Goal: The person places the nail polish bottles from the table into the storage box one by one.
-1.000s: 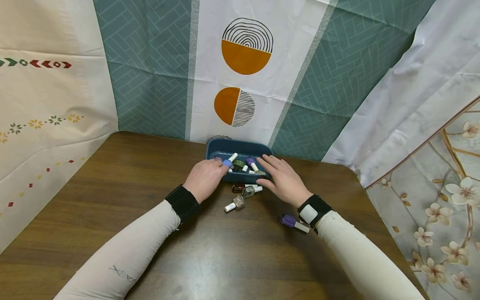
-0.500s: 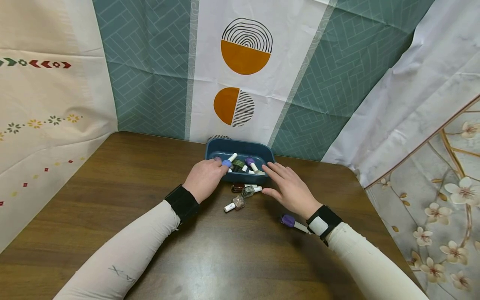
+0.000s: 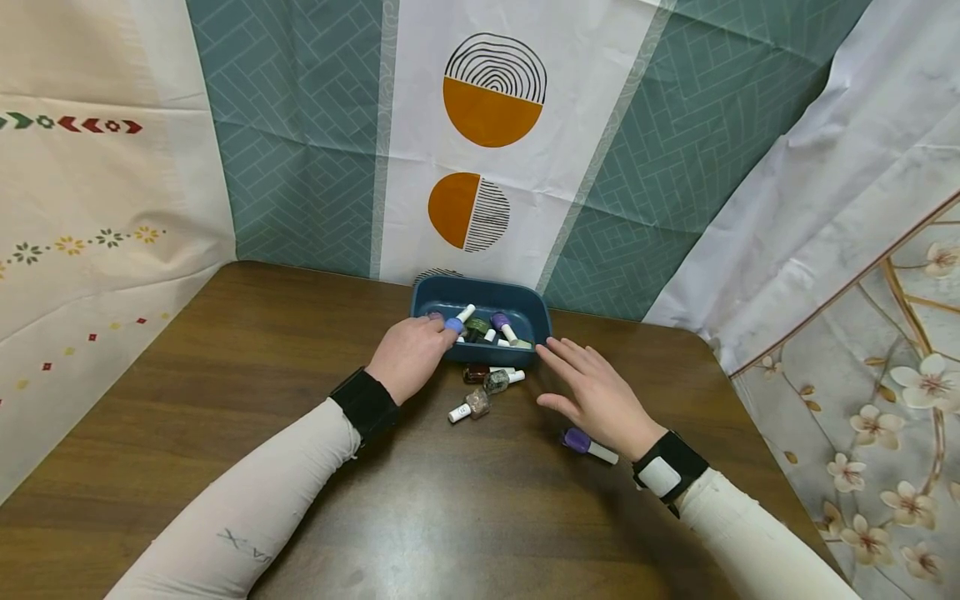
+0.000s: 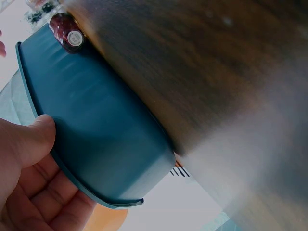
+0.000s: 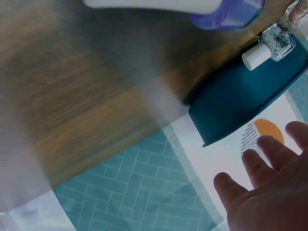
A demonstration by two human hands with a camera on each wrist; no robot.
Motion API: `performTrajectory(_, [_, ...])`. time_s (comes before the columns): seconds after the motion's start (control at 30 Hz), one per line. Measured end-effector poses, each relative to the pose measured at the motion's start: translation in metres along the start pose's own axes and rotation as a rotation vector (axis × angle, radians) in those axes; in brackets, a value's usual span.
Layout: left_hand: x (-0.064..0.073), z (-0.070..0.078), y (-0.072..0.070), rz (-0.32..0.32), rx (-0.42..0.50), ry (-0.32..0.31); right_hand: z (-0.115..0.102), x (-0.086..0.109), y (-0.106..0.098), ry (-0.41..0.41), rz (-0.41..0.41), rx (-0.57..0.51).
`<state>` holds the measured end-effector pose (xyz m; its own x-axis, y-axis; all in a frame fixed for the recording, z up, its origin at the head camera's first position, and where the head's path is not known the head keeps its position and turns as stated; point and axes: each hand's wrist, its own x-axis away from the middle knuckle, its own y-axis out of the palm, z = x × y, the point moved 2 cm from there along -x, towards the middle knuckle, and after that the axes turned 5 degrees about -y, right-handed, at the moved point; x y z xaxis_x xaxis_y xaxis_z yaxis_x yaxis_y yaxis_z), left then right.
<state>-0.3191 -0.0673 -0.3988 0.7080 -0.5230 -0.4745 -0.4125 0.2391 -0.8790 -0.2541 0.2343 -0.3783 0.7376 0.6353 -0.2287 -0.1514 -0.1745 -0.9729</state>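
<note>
The left hand [image 3: 411, 354] pinched, it seemed, the near rim of the dark blue bin [image 3: 480, 292], I suppose to keep it steady; nail polish bottles [image 3: 504, 326] lay inside. The right hand [image 3: 600, 400] was spread and held nothing, near the bin's right corner. Four loose bottles [image 3: 576, 440] lay on the wooden table [image 3: 300, 333], perhaps for easy reach. Only the left wrist view showed the thumb [image 4: 41, 132] at the outer wall; the right wrist view showed a gap between fingers [image 5: 257, 168] and rim, while the head view alone showed the bin's contents.
</note>
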Motion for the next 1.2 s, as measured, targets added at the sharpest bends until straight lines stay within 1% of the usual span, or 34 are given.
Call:
performTrajectory(0.33, [0.001, 0.0, 0.001, -0.012, -0.001, 0.0, -0.003, 0.022, 0.0, 0.009, -0.023, 0.005])
performTrajectory(0.57, [0.0, 0.0, 0.001, -0.004, -0.008, -0.003, -0.004, 0.031, 0.002, -0.002, -0.025, 0.006])
performTrajectory(0.7, [0.0, 0.0, 0.0, 0.003, -0.012, 0.0, -0.005, 0.034, 0.002, 0.001, -0.046, 0.007])
performTrajectory(0.87, [0.001, 0.001, -0.001, -0.003, -0.009, -0.001, -0.005, 0.04, 0.004, 0.017, -0.069, -0.001])
performTrajectory(1.1, [0.001, 0.001, -0.002, -0.007, -0.005, -0.001, -0.007, 0.047, 0.006, 0.0, -0.032, -0.004])
performTrajectory(1.2, [0.001, 0.001, -0.003, -0.007, -0.004, 0.0, -0.007, 0.05, 0.007, 0.014, -0.036, -0.012])
